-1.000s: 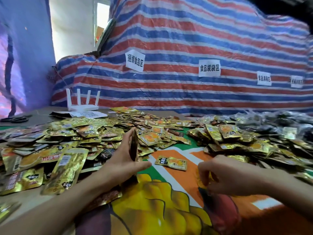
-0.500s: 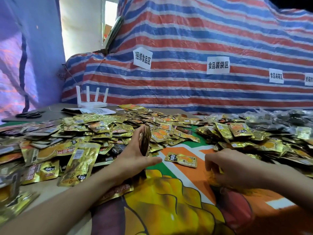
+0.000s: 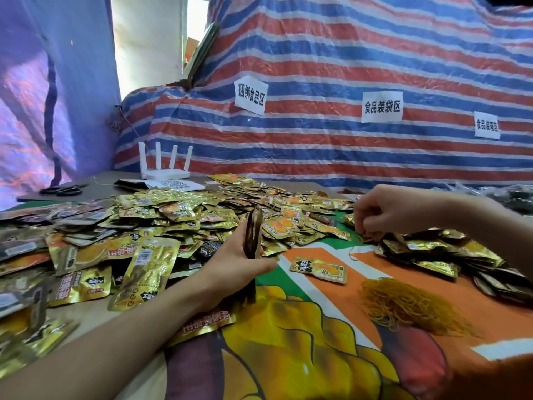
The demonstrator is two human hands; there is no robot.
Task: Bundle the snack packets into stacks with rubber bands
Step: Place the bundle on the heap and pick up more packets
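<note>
My left hand (image 3: 233, 264) grips a thin stack of snack packets (image 3: 252, 235) held upright on edge over the colourful mat. My right hand (image 3: 386, 210) is raised over the right-hand heap of gold packets (image 3: 427, 249), fingers curled and pinching thin yellow rubber band strands; whether it holds a whole band I cannot tell. A tangle of yellow rubber bands (image 3: 403, 306) lies on the mat below it. One loose gold packet (image 3: 318, 269) lies between my hands. A large spread of gold packets (image 3: 161, 220) covers the table to the left.
A white router (image 3: 164, 166) and black scissors (image 3: 62, 190) sit at the table's far left. A striped tarpaulin (image 3: 346, 67) with paper labels hangs behind. Dark bagged goods (image 3: 516, 197) lie at the far right. The printed mat (image 3: 288, 342) covers the near table.
My right hand has lifted off the rubber band pile and moved up and away over the right packet heap, uncovering the bands. My left hand still holds the upright stack.
</note>
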